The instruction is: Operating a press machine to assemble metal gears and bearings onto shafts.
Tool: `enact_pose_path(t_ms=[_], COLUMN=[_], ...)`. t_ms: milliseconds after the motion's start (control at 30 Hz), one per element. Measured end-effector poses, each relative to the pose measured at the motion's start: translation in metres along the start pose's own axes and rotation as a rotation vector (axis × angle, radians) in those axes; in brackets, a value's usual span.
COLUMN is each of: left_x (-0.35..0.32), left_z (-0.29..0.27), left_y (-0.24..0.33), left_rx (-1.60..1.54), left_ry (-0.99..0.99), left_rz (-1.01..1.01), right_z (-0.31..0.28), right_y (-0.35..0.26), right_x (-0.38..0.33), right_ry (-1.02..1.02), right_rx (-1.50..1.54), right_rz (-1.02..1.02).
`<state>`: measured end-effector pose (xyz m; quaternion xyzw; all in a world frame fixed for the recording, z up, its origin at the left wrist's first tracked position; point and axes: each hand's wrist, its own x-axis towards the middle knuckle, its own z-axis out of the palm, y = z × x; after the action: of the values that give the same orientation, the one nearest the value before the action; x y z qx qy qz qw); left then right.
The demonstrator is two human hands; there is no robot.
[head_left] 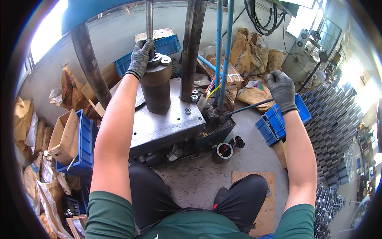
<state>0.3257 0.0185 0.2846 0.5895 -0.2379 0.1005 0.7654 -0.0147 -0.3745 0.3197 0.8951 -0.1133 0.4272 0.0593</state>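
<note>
Over the steel surface (pixel 175 125) of the press, the person's left grip (pixel 139 57), a grey-gloved hand, is closed round the lower end of a bright vertical rod (pixel 149 18); how firmly, I cannot tell. The rod's long axis runs straight up and down, its dark tip pointing down at the pale metal rings (pixel 164 60) on top of a thick steel cylinder (pixel 156 87). That cylinder stands on end towards the back of the surface, long axis upright, its wider collar uppermost.

Out to the right, the right grip (pixel 283 91), gloved the same way, is raised with fingers bent, just at the outer end of a thin lever (pixel 250 107). From where I stand I can't tell whether it holds that lever, which slants outward from near the foot of the blue pipes (pixel 228 51).

Small bearings (pixel 188 110) sit near the surface's right edge, by a dark steel column (pixel 192 51). On the floor beyond, an open-mouthed dark tube (pixel 222 153) stands upright. Farther off are blue crates (pixel 278 123) and stacked grey tubes (pixel 332 127) to the right, brown sacks (pixel 242 49) by the wall, and a cardboard box (pixel 63 137) at the left.
</note>
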Motion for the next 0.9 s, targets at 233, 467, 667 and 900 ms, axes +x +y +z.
enact_pose_path(t_ms=[233, 467, 667, 900], left_x=[0.013, 0.017, 0.015, 0.021], left_z=[0.001, -0.003, 0.001, -0.012], left_y=[-0.001, -0.004, -0.004, -0.010], left_rx=[0.036, -0.045, -0.064, -0.064], left_ry=[-0.014, 0.007, 0.016, -0.011], left_rz=[0.012, -0.010, -0.009, 0.027], right_z=[0.013, 0.010, 0.010, 0.009], right_y=[0.001, -0.001, 0.005, -0.001], right_x=[0.034, 0.036, 0.037, 0.037], right_ry=[-0.110, -0.160, -0.216, -0.211], right_rx=[-0.085, -0.057, -0.066, -0.036], right_rz=[0.115, 0.167, 0.201, 0.211])
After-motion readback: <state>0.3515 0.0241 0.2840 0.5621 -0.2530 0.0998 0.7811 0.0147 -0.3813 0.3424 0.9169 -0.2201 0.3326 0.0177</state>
